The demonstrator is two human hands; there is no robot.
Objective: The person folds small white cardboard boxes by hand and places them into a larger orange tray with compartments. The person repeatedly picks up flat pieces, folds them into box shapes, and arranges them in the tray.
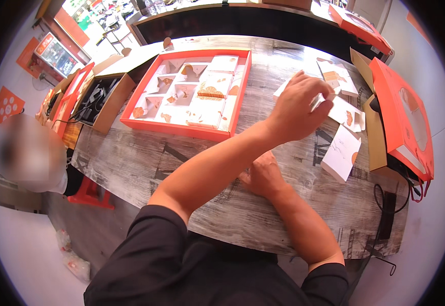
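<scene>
The tray (181, 128) is part full. The left hand (298, 107) grips a small white box (318, 103). The right hand (263, 176) lies flat and empty. More boxes (341, 153) wait.

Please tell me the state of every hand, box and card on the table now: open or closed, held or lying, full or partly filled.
Left hand: reaching right across the table, fingers closed on a small white card.
Small white card: held, lifted at the loose cards.
Right hand: flat on the table, empty.
Orange tray box: open, partly filled with small boxes.
Loose white cards: lying scattered.
White box: closed, lying flat.
Orange lid: tilted on edge.
</scene>
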